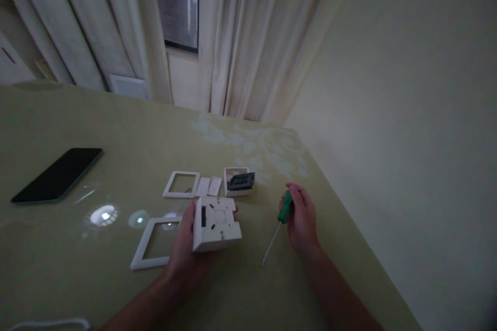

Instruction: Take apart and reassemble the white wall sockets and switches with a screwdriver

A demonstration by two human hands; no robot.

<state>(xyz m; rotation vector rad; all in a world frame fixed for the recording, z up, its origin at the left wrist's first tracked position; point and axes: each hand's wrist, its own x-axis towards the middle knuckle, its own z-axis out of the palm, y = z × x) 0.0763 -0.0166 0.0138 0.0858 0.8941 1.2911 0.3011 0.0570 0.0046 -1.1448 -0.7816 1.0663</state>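
Gripping a white box from its left side and underneath, the left hand has its thumb along the near wall and fingertips just showing past the far right edge. The box is in front of the person, seemingly raised above the table, with a flat face marked by slots and small holes turned up toward the camera. The right hand, to the right of the box, has its fingers closed around the green handle of a screwdriver; the metal shaft slants down and to the left, its tip apart from the box. Whether that tip touches the table cannot be told. Beyond the box stands a small open box with a black part resting tilted in its mouth. Just left of it lie two small white plates, and next to them a white frame. A larger-looking white frame lies nearer, partly hidden behind the left hand. Farther left, a dark tablet lies flat, and a white cable curves in at the bottom left corner. Pale curtains hang behind the table.
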